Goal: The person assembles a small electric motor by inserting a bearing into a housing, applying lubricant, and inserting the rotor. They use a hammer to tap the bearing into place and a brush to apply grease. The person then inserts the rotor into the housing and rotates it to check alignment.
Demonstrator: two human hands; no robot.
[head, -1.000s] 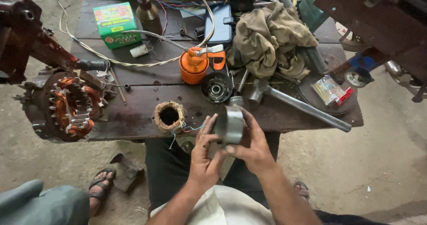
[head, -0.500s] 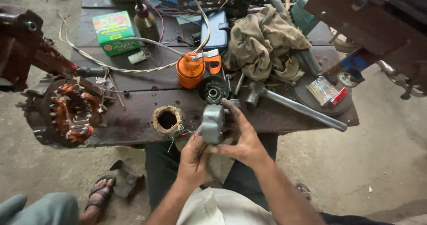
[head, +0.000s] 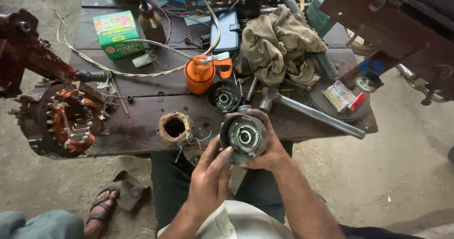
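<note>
Nearest the camera, both hands meet on a round grey motor cap [head: 244,136], held up just in front of the near edge of the bench [head: 142,139] with its open face and centre bearing turned toward the viewer. The right hand [head: 268,149] cups the cap from the right and below, fingers curled round its rim in a firm hold. The left hand [head: 210,175] comes up from lower left; its fingers are loosely spread, and the fingertips [head: 226,150] press on the cap's left edge rather than wrapping it.

Just left of the cap, on the bench edge, sits a wound coil ring [head: 174,127] with thin blue and red leads trailing toward the cap. Directly behind the cap lies a second, dark round cap [head: 224,96], and to the cap's right a hammer [head: 307,113] lies aslant, its head near the cap and its handle running off right. Behind the dark cap stands an orange pot [head: 199,76].

Far left of the cap, a large stator [head: 66,121] with copper windings hangs at the bench's end. Behind and right of the cap, a crumpled khaki rag [head: 276,45] lies heaped. Farther back to the left are a green box [head: 115,33] and a brown bottle [head: 150,22].

Below left of the cap, on the floor, is another person's sandalled foot [head: 98,213].
</note>
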